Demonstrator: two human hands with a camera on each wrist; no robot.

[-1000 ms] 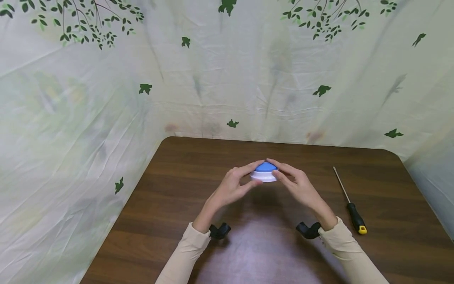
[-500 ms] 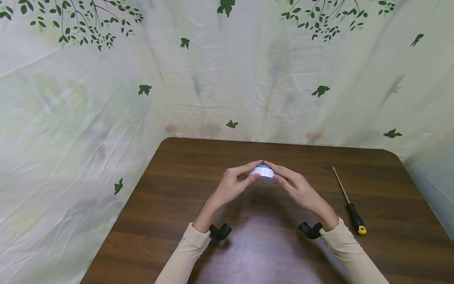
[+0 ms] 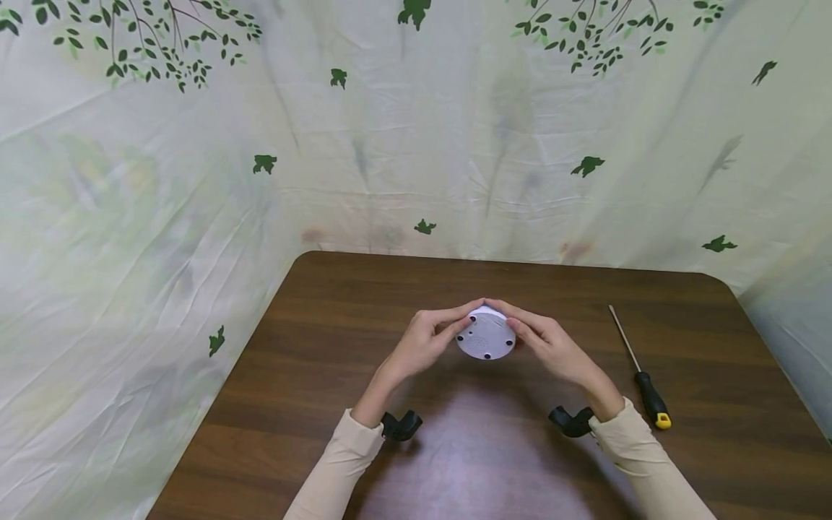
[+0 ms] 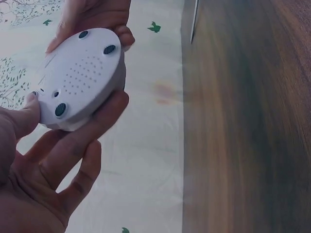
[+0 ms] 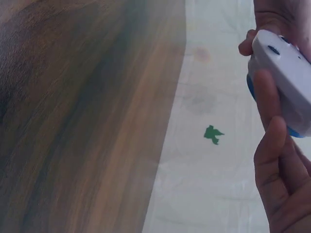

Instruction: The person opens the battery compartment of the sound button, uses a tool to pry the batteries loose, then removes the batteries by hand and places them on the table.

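A round white push button with a blue top (image 3: 486, 336) is held above the table between both hands. Its white underside faces me in the head view, with several dark round feet and a patch of small holes that the left wrist view (image 4: 85, 75) shows closely. My left hand (image 3: 422, 342) grips the left edge, thumb on the underside and fingers behind. My right hand (image 3: 552, 347) pinches the right edge in the same way. In the right wrist view a strip of the button's blue top (image 5: 250, 86) shows behind the white base.
A screwdriver (image 3: 643, 383) with a black and yellow handle lies on the right of the brown wooden table (image 3: 312, 404). Behind the table hangs a pale cloth (image 3: 364, 144) printed with leaves. Black bands with mounts (image 3: 401, 426) sit at both wrists.
The button has been tipped over in the hands: its blue top faced up a second ago, and now its underside is turned toward me. The screwdriver has stayed in place.
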